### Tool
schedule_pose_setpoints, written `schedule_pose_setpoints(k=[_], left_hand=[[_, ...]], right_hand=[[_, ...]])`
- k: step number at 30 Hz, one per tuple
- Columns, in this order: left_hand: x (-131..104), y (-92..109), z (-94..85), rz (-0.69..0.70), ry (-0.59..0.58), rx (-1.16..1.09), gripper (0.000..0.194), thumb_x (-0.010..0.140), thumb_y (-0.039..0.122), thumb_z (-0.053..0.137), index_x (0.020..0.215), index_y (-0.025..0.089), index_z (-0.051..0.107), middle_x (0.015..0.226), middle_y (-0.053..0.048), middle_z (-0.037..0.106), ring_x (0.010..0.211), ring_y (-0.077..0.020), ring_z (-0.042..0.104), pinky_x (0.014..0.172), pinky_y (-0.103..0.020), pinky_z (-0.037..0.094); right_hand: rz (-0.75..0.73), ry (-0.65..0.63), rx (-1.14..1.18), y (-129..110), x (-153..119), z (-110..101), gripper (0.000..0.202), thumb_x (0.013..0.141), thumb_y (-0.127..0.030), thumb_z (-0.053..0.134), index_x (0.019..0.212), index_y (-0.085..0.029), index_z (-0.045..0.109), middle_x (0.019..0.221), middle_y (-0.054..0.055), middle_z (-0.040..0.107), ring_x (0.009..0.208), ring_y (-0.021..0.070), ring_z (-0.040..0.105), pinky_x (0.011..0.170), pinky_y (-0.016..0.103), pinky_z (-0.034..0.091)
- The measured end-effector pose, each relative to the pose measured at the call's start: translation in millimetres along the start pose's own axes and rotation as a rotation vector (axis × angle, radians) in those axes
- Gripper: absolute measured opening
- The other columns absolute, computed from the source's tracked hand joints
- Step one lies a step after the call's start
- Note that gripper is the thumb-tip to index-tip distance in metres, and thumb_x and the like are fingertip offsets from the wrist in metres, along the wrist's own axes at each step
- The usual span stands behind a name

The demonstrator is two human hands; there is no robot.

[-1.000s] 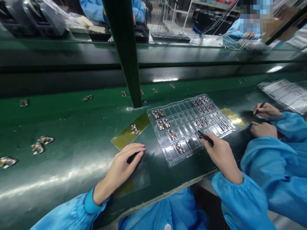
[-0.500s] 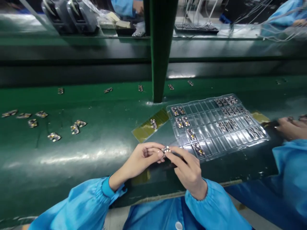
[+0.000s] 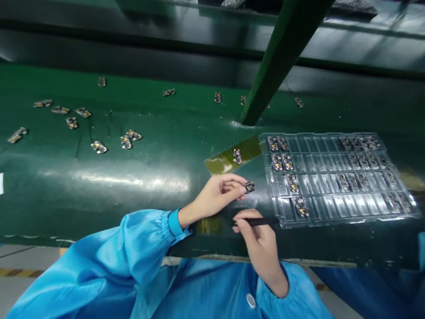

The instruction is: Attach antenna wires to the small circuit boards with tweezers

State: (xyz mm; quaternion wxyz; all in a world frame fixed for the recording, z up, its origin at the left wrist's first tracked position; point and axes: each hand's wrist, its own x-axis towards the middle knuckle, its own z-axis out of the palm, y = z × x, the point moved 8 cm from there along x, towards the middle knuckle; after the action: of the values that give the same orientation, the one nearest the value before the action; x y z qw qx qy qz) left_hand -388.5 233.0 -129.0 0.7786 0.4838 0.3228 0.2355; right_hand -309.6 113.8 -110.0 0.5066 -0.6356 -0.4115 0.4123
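Circuit board (image 3: 249, 187) looks light, stiff and easy to break; best hold its edges. Left hand (image 3: 217, 195) pinches it; right hand (image 3: 261, 246) grips a thin black tool (image 3: 262, 221).

My place was an electronics assembly workshop.
I was at a long green bench (image 3: 166, 159), a green post (image 3: 279, 62) rising from it, with small circuit boards (image 3: 99, 147) scattered over its surface and more sitting in slots of a clear compartmented tray (image 3: 318, 161). I wore a blue work smock (image 3: 146, 237) with snug cuffs (image 3: 174, 223), and yellow-and-dark striped tape (image 3: 18, 272) marked the floor (image 3: 9, 288) beyond the bench's near edge, factory fashion.
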Motion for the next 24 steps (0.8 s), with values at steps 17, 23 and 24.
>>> schedule_pose_setpoints(k=[17, 23, 24], left_hand=[[-6, -1, 2.8, 0.073, -0.020, 0.128, 0.020, 0.089, 0.024, 0.068, 0.106, 0.013, 0.068, 0.084, -0.005, 0.074, 0.079, -0.0151, 0.075, 0.072, -0.021, 0.060], [-7, -2, 2.4, 0.080, -0.023, 0.142, 0.022, 0.089, 0.026, 0.068, 0.107, 0.014, 0.068, 0.086, -0.005, 0.074, 0.080, -0.0154, 0.075, 0.073, -0.022, 0.060], [-7, -2, 2.7, 0.079, -0.023, 0.144, 0.022, 0.089, 0.026, 0.068, 0.107, 0.014, 0.068, 0.087, -0.006, 0.075, 0.080, -0.0153, 0.075, 0.073, -0.022, 0.060]], right_hand=[[0.048, -0.111, -0.124, 14, 1, 12, 0.004, 0.095, -0.028, 0.060, 0.097, -0.026, 0.062, 0.094, 0.001, 0.069, 0.091, 0.0164, 0.068, 0.083, 0.031, 0.055], [0.058, -0.105, -0.115, 13, 3, 11, 0.007, 0.094, -0.030, 0.061, 0.095, -0.024, 0.064, 0.093, 0.002, 0.070, 0.090, 0.0168, 0.070, 0.081, 0.029, 0.056], [0.063, -0.103, -0.112, 12, 3, 12, 0.007, 0.094, -0.030, 0.061, 0.095, -0.024, 0.064, 0.092, 0.002, 0.070, 0.089, 0.0167, 0.070, 0.080, 0.029, 0.056]])
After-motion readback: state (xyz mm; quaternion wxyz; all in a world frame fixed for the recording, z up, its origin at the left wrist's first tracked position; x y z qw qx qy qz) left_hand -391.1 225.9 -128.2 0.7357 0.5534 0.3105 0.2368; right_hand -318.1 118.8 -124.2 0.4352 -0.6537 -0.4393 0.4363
